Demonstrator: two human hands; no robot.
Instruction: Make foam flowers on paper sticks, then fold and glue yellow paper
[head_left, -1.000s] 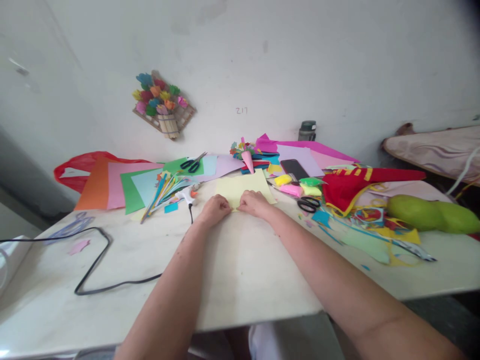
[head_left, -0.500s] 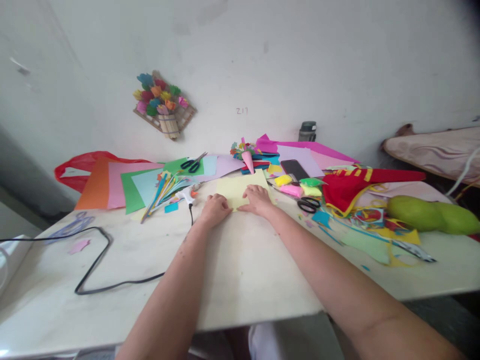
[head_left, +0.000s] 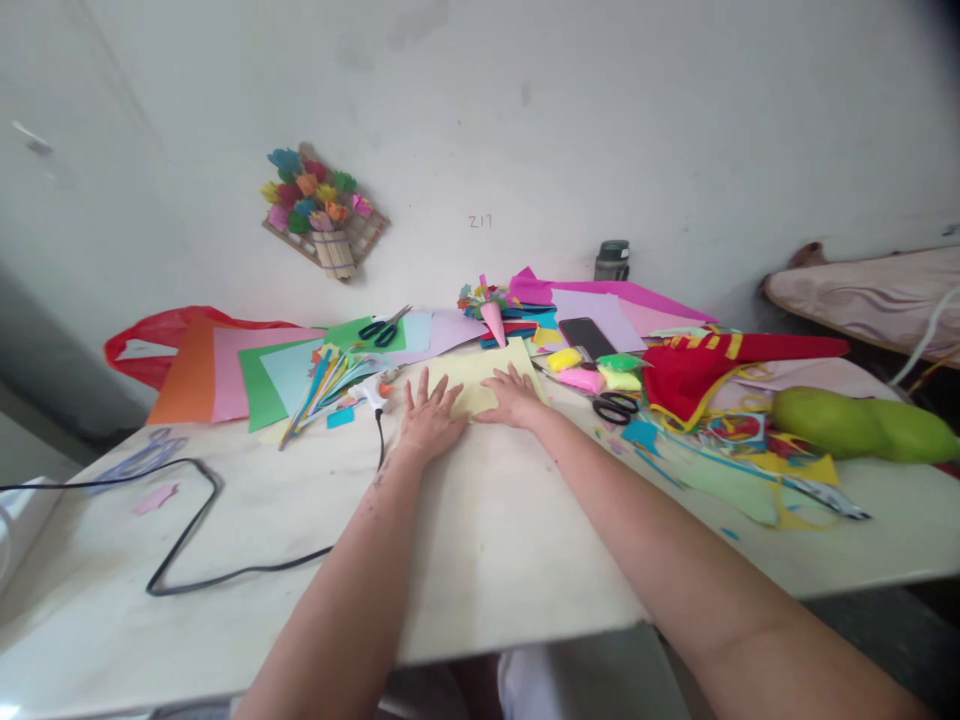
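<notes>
A pale yellow sheet of paper (head_left: 487,368) lies on the white table (head_left: 517,540) in front of me. My left hand (head_left: 431,418) rests with fingers spread over the sheet's left near corner. Across from it, my right hand (head_left: 514,398) lies flat on the right part of the sheet, its fingers stretched out. Just left of my left hand is a white glue gun (head_left: 373,392) with a black cord. Black-handled scissors (head_left: 615,407) lie right of my right hand, beside packets of coloured clay (head_left: 581,379).
Coloured paper sheets (head_left: 229,375), paper strips (head_left: 319,385) and another pair of scissors (head_left: 385,330) are at the back left. A phone (head_left: 587,339), a red cloth (head_left: 690,375) and a green gourd-shaped thing (head_left: 862,425) sit to the right. A black cord (head_left: 247,570) crosses the table's left side.
The fingers of my left hand, curled at the paper's near edge before, are now spread flat. My right hand's fingers have straightened a little. The paper stays in about the same place.
</notes>
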